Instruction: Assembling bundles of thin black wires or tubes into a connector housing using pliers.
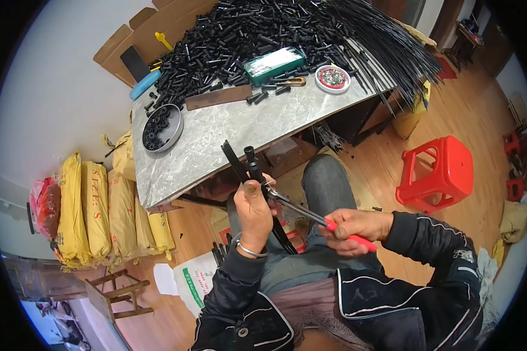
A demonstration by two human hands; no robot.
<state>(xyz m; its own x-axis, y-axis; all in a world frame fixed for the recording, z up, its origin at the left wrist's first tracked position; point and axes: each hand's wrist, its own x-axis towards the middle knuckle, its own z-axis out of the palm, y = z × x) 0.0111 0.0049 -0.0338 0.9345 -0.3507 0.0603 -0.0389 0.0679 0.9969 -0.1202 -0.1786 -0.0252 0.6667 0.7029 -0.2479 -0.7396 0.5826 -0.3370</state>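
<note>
Grey marbled table (216,133) occupies the far side of the room as I view it. A heap of black cylindrical fittings (228,44) covers its far part; along the heap's near edge sit a green box (275,65) and, farther right, a round tub (319,88) of small metal pieces. Thin black rods (392,50) overhang the right end. At the left end stands 1 round bowl (180,123) containing black rings (156,130).

Near the table's front edge, the left hand (253,213) is wrapped around slim black shafts (232,157) and 1 upright black fitting (252,159). The right hand (351,231) clasps the red-handled pliers (301,209), whose nose reaches the left hand; I cannot tell whether its jaws bite.

Yellow sacks (96,210) stand left; 1 red plastic stool (462,169) stands right.
</note>
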